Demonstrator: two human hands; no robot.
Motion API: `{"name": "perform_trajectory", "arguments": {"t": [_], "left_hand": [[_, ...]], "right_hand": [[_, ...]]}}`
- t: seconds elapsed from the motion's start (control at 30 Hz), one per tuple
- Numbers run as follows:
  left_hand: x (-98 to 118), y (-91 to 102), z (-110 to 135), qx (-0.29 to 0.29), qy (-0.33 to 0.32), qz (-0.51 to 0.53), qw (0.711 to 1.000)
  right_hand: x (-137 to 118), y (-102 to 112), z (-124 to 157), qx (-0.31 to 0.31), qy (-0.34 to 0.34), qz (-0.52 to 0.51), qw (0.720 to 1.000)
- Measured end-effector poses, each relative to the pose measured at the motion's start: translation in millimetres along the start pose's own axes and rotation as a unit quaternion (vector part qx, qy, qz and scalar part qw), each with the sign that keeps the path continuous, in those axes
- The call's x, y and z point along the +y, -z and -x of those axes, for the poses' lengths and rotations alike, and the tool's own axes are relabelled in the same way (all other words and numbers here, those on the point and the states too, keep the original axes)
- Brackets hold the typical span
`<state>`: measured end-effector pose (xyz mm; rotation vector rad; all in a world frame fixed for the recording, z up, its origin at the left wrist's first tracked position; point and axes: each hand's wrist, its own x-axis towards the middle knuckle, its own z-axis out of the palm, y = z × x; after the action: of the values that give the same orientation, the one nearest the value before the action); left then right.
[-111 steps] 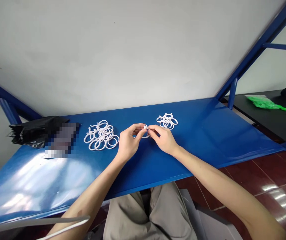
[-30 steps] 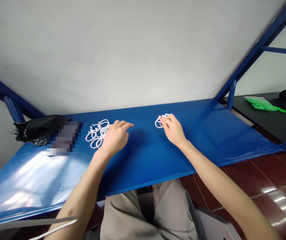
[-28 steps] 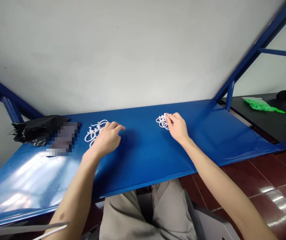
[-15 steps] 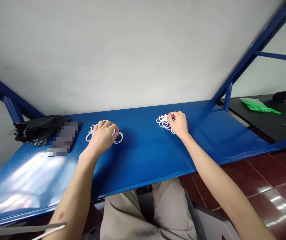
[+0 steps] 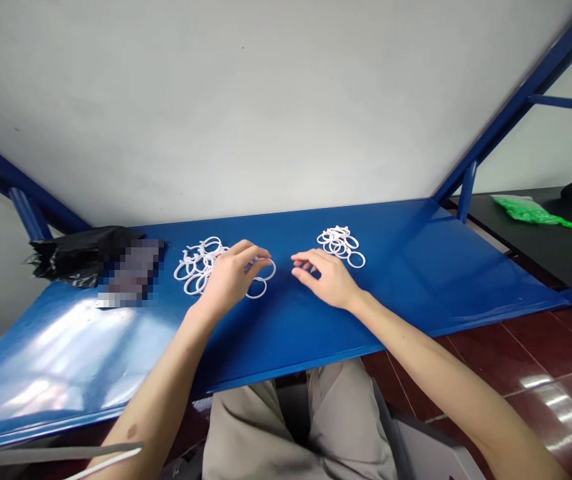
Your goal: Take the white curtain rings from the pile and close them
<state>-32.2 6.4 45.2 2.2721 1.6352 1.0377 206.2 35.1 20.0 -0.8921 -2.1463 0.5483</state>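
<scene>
On the blue table (image 5: 416, 267) lie two heaps of white plastic rings. The larger left heap (image 5: 193, 267) sits just beyond my left hand (image 5: 229, 280). That hand's fingertips pinch a white ring (image 5: 267, 270) pulled out to the right of the heap, and a second loose ring (image 5: 257, 289) lies under the fingers. My right hand (image 5: 323, 279) hovers over the table's middle with fingers apart and nothing in it. The smaller right heap (image 5: 341, 244) lies just behind it, untouched.
A crumpled black plastic bag (image 5: 81, 257) and a blurred-out item (image 5: 129, 277) lie at the table's left rear. Blue frame posts (image 5: 466, 180) rise at the right rear. A black table (image 5: 541, 233) with green bits (image 5: 529, 209) stands to the right. My knees are under the front edge.
My right hand has left the right heap and come back to the middle, empty. My left hand has drawn a ring rightward out of the left heap.
</scene>
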Motion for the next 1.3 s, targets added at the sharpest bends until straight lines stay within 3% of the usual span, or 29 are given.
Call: {"name": "perform_trajectory", "arguments": {"t": [0.07, 0.13, 0.3, 0.5, 0.83, 1.03, 1.17, 1.3], "left_hand": [[9.4, -11.5, 1.8, -0.019, -0.018, 0.047, 0.999], [15.7, -22.8, 3.6, -0.021, -0.018, 0.091, 0.995], [18.8, -37.8, 5.9, 0.017, 0.069, 0.195, 0.978], [16.5, -38.4, 6.0, -0.034, 0.157, 0.221, 0.962], [14.9, -42.3, 13.9, -0.024, 0.101, 0.183, 0.978], [11.2, -37.1, 11.3, -0.05, 0.053, 0.14, 0.987], [4.4, -26.8, 4.6, -0.067, -0.001, 0.033, 0.997], [-14.3, -13.7, 5.6, -0.105, -0.024, -0.084, 0.991]], "right_hand": [[-7.6, -8.8, 3.5, -0.051, -0.01, -0.052, 0.997], [-8.5, -14.6, 5.7, -0.064, -0.031, -0.089, 0.994], [-1.9, -17.3, 4.5, 0.016, -0.092, -0.196, 0.976], [1.5, -16.3, 3.0, 0.049, -0.105, -0.23, 0.966], [0.6, -18.3, 7.2, 0.021, -0.057, -0.179, 0.982], [0.0, -16.7, 4.6, 0.001, -0.006, -0.138, 0.99], [18.0, -2.2, -4.0, 0.062, 0.001, 0.011, 0.998], [45.4, 28.5, -7.5, 0.129, -0.088, 0.175, 0.972]]}}
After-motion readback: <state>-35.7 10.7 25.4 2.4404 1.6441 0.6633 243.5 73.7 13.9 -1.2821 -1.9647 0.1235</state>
